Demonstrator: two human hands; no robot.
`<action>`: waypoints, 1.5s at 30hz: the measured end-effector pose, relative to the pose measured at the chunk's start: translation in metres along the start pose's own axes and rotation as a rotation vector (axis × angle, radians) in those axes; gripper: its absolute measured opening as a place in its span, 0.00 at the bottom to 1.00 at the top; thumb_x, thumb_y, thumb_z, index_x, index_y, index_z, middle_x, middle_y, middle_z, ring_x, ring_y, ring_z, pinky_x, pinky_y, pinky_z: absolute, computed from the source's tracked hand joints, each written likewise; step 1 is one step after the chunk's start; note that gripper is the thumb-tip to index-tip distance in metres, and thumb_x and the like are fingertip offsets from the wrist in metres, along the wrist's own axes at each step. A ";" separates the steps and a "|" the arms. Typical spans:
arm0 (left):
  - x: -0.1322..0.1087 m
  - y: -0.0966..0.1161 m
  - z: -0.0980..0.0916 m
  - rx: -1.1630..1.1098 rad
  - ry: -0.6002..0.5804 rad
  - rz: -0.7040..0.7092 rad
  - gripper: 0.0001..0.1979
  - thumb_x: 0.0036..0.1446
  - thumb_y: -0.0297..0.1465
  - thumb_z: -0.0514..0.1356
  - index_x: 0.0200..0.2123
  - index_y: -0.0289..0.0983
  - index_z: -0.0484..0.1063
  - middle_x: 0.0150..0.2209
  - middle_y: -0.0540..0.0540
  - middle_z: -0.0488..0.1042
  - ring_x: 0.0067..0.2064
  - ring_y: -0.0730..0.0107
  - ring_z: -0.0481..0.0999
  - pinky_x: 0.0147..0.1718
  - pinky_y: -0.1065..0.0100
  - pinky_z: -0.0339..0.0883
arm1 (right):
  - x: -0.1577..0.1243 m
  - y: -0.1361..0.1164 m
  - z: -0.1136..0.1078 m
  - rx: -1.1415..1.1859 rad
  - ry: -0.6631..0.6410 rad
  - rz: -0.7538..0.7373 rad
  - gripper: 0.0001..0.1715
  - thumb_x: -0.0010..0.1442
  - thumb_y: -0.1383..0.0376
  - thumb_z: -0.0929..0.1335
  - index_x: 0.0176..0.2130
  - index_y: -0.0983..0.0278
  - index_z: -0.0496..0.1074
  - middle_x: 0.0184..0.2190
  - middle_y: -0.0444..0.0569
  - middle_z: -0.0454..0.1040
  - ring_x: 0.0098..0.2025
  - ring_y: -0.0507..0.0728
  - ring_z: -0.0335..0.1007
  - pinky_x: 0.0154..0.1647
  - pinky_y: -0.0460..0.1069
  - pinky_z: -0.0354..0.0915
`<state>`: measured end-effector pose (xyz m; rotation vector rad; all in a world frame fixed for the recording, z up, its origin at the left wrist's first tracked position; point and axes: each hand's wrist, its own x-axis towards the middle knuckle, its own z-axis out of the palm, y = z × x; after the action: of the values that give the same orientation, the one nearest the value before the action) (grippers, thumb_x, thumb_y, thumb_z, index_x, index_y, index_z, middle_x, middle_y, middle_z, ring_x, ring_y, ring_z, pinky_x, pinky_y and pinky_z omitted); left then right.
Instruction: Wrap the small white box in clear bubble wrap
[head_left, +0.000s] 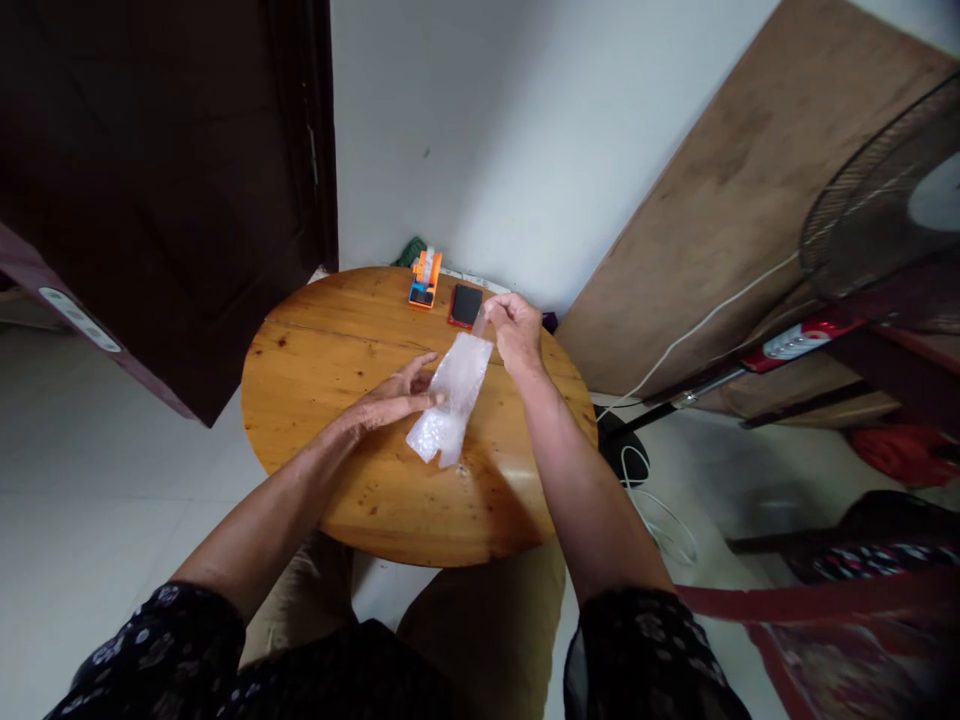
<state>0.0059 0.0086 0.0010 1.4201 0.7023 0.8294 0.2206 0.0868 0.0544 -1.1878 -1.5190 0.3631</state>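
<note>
A strip-shaped piece of bubble wrap (459, 385) is held tilted over the round wooden table. My left hand (401, 395) has its thumb on the wrap's left side; its fingers are partly behind the wrap. Pinched between the fingertips of my right hand (516, 328) is a short strip of clear tape (479, 318), which runs down to the wrap's upper end. Whether anything lies inside the wrap I cannot tell. Beyond it stands an orange and blue tape dispenser (424, 280) with a clear roll. A dark, red-edged flat box (465, 305) lies beside the dispenser.
The wooden table (360, 510) stands against a white wall (480, 130). To the left is a dark door (165, 180). On the right are a large fan (885, 190), a leaning wooden board (720, 180) and a white cable (675, 525) on the floor.
</note>
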 end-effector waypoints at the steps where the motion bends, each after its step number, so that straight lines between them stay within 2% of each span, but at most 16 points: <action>1: 0.001 -0.002 0.001 -0.005 0.022 -0.019 0.45 0.50 0.37 0.70 0.68 0.36 0.54 0.49 0.39 0.78 0.49 0.59 0.78 0.50 0.60 0.68 | 0.005 0.007 0.003 0.002 0.002 0.021 0.10 0.57 0.60 0.65 0.29 0.62 0.72 0.25 0.43 0.72 0.31 0.53 0.68 0.40 0.50 0.66; 5: 0.009 -0.011 0.002 -0.028 0.127 -0.064 0.38 0.53 0.36 0.67 0.64 0.35 0.59 0.33 0.48 0.79 0.34 0.66 0.78 0.39 0.65 0.69 | 0.003 0.024 0.007 0.001 0.026 0.118 0.09 0.55 0.60 0.67 0.31 0.62 0.74 0.28 0.45 0.75 0.34 0.56 0.71 0.42 0.52 0.67; 9: 0.013 -0.016 0.002 -0.034 0.218 -0.093 0.25 0.51 0.32 0.67 0.52 0.34 0.69 0.28 0.51 0.76 0.29 0.70 0.75 0.33 0.69 0.67 | -0.033 0.015 -0.004 -0.012 0.166 0.121 0.15 0.57 0.55 0.66 0.36 0.62 0.75 0.32 0.46 0.77 0.35 0.56 0.71 0.42 0.52 0.68; 12: 0.014 -0.015 0.004 -0.056 0.260 -0.087 0.20 0.48 0.31 0.67 0.45 0.35 0.70 0.32 0.48 0.78 0.32 0.70 0.76 0.35 0.69 0.68 | -0.067 -0.001 -0.005 -0.036 -0.026 0.186 0.18 0.56 0.50 0.69 0.36 0.61 0.75 0.29 0.45 0.75 0.32 0.55 0.71 0.37 0.51 0.67; 14: 0.013 -0.013 0.006 -0.085 0.269 -0.061 0.21 0.47 0.29 0.66 0.47 0.36 0.70 0.35 0.47 0.79 0.35 0.69 0.77 0.36 0.68 0.68 | -0.084 -0.010 0.001 -0.129 -0.146 0.219 0.18 0.54 0.49 0.71 0.37 0.60 0.75 0.33 0.45 0.77 0.33 0.56 0.72 0.37 0.51 0.67; 16: 0.012 -0.012 0.007 -0.108 0.283 -0.045 0.26 0.46 0.28 0.64 0.52 0.36 0.67 0.36 0.47 0.79 0.34 0.69 0.77 0.36 0.68 0.68 | -0.093 -0.013 0.009 -0.260 -0.182 0.231 0.17 0.51 0.52 0.74 0.37 0.58 0.75 0.33 0.46 0.78 0.33 0.57 0.72 0.39 0.53 0.67; 19: 0.012 -0.012 0.006 -0.118 0.324 -0.049 0.32 0.45 0.29 0.63 0.57 0.36 0.65 0.32 0.50 0.78 0.30 0.70 0.75 0.32 0.70 0.66 | -0.096 -0.006 0.013 -0.283 -0.165 0.246 0.08 0.52 0.57 0.71 0.33 0.58 0.75 0.28 0.45 0.77 0.32 0.58 0.71 0.38 0.53 0.66; 23: 0.014 -0.013 -0.004 -0.119 0.458 -0.098 0.34 0.45 0.29 0.62 0.58 0.35 0.64 0.25 0.53 0.73 0.27 0.71 0.71 0.28 0.71 0.61 | -0.094 0.013 0.004 0.028 -0.019 0.355 0.12 0.51 0.54 0.67 0.29 0.60 0.72 0.24 0.43 0.74 0.28 0.55 0.68 0.32 0.50 0.65; 26: 0.014 -0.011 -0.013 -0.058 0.617 -0.114 0.32 0.48 0.32 0.62 0.59 0.36 0.63 0.28 0.51 0.74 0.30 0.70 0.72 0.29 0.70 0.62 | -0.095 0.024 -0.002 0.183 0.039 0.474 0.16 0.47 0.51 0.69 0.26 0.61 0.69 0.21 0.42 0.71 0.24 0.53 0.64 0.26 0.48 0.61; 28: 0.012 -0.007 -0.017 0.021 0.655 -0.064 0.29 0.51 0.36 0.63 0.57 0.37 0.65 0.34 0.48 0.76 0.35 0.68 0.74 0.33 0.69 0.65 | -0.097 0.027 -0.001 0.220 0.043 0.498 0.16 0.46 0.51 0.69 0.25 0.61 0.68 0.20 0.41 0.69 0.23 0.52 0.62 0.25 0.47 0.59; 32: 0.004 0.000 -0.013 0.273 0.533 0.014 0.28 0.49 0.44 0.66 0.52 0.37 0.72 0.37 0.46 0.75 0.40 0.64 0.74 0.38 0.67 0.67 | -0.097 0.030 0.002 0.180 0.072 0.457 0.14 0.48 0.53 0.69 0.27 0.61 0.70 0.21 0.41 0.70 0.24 0.52 0.64 0.26 0.47 0.61; 36: 0.003 -0.006 -0.012 0.399 0.469 -0.041 0.28 0.45 0.36 0.66 0.51 0.36 0.73 0.27 0.51 0.71 0.30 0.68 0.71 0.30 0.70 0.63 | -0.094 0.037 0.002 0.124 0.098 0.454 0.13 0.49 0.56 0.67 0.33 0.62 0.73 0.21 0.41 0.72 0.25 0.54 0.68 0.28 0.48 0.65; 38: 0.006 -0.012 -0.019 0.359 0.547 -0.081 0.25 0.45 0.32 0.62 0.50 0.34 0.73 0.22 0.54 0.67 0.24 0.70 0.67 0.25 0.71 0.59 | -0.092 0.043 0.001 0.082 0.107 0.449 0.13 0.50 0.57 0.66 0.34 0.62 0.73 0.21 0.41 0.72 0.25 0.54 0.68 0.28 0.48 0.65; 40: 0.009 -0.016 -0.028 0.364 0.655 -0.097 0.25 0.44 0.29 0.60 0.49 0.34 0.73 0.22 0.54 0.67 0.24 0.70 0.68 0.26 0.71 0.59 | -0.091 0.050 -0.001 0.023 0.119 0.432 0.13 0.51 0.58 0.66 0.35 0.62 0.74 0.22 0.42 0.73 0.25 0.55 0.68 0.28 0.49 0.65; 43: 0.009 -0.015 -0.036 0.497 0.772 -0.085 0.27 0.44 0.27 0.60 0.51 0.34 0.72 0.26 0.50 0.73 0.31 0.65 0.74 0.33 0.68 0.66 | -0.091 0.058 -0.004 -0.088 0.116 0.390 0.11 0.51 0.60 0.66 0.35 0.61 0.74 0.24 0.43 0.75 0.28 0.56 0.71 0.32 0.50 0.67; 45: 0.005 -0.010 -0.034 0.601 0.795 0.025 0.28 0.47 0.29 0.61 0.54 0.35 0.71 0.36 0.45 0.77 0.41 0.61 0.76 0.43 0.65 0.68 | -0.091 0.060 -0.005 -0.172 0.096 0.360 0.11 0.52 0.61 0.66 0.35 0.60 0.75 0.27 0.44 0.77 0.31 0.57 0.72 0.36 0.51 0.68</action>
<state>-0.0189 0.0321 -0.0102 1.6062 1.6450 1.2876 0.2425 0.0369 -0.0408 -1.5985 -1.2709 0.4135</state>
